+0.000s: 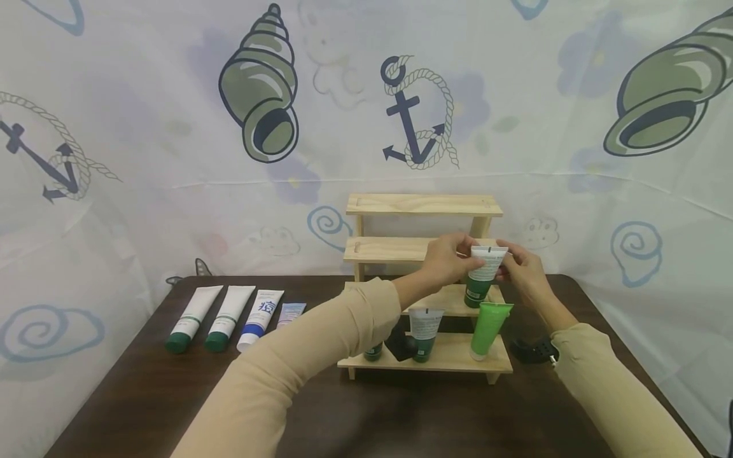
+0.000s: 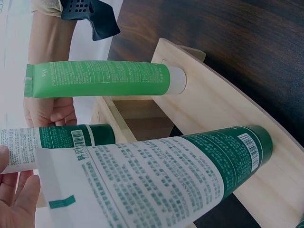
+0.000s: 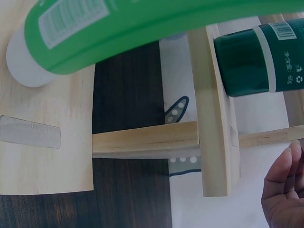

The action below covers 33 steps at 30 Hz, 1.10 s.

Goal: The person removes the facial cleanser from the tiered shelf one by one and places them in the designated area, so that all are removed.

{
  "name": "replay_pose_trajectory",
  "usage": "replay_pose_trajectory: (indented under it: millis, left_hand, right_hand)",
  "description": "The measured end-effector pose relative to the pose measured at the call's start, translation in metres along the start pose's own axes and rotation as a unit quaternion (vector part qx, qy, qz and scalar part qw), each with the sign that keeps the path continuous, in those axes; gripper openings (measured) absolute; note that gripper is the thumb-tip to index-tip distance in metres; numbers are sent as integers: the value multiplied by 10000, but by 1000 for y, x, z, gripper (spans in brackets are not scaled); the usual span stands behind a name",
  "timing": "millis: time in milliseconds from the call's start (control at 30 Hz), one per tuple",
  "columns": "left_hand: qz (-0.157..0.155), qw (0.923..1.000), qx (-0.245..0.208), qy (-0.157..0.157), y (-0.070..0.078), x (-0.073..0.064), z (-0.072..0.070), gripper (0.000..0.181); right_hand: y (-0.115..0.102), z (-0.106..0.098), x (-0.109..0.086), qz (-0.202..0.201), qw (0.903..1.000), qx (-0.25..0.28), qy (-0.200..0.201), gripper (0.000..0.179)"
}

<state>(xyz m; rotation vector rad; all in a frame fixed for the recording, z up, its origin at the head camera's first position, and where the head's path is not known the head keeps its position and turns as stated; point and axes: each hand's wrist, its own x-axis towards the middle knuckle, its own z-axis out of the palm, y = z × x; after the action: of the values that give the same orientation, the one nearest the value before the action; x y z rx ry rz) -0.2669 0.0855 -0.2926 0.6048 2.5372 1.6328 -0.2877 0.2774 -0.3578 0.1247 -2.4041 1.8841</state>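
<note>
My left hand [image 1: 449,259] pinches a white and dark green squeeze tube [image 1: 484,275] near its flat top end. The tube stands cap-down at the right side of the second-lowest shelf of a stepped wooden rack [image 1: 366,360]. My right hand [image 1: 523,270] is at the tube's right edge, its fingers loosely bent; in the right wrist view these fingers [image 3: 280,173] show apart from the tube's dark green cap end [image 3: 244,61]. On the lowest shelf, a bright green tube [image 1: 490,331] and another white and green tube [image 1: 426,326] stand cap-down.
Left of the rack, several tubes lie in a row on the dark table [image 1: 132,394], among them a white one with a blue band [image 1: 260,315]. My left sleeve [image 1: 298,356] partly hides a small tube [image 1: 291,313] and the lowest shelf's left end. A patterned cloth [image 1: 343,127] hangs behind.
</note>
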Motion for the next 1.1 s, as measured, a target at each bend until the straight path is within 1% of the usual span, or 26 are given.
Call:
replay_pose_trajectory:
  millis: [167, 300, 600, 833, 1000, 1100]
  left_hand:
    - [44, 10000, 15, -11, 0, -2, -3, 21]
    - [15, 10000, -4, -19, 0, -5, -7, 22]
    - [-151, 9998, -114, 50, -1, -9, -24, 27]
    - [-257, 9993, -162, 219, -1, -14, -48, 27]
    - [-250, 9984, -416, 300, -1, -21, -71, 29]
    - [-229, 9967, -658, 421, -1, -27, -85, 28]
  right_hand:
    - [-1, 0, 0, 15, 10000, 80, 10, 50]
    - [-1, 0, 1, -1, 9999, 166, 49, 49]
    - [1, 0, 2, -107, 9997, 206, 64, 51]
    - [3, 0, 3, -91, 9999, 114, 86, 52]
    - [3, 0, 3, -113, 9998, 161, 58, 52]
    - [3, 0, 2, -138, 9998, 164, 63, 52]
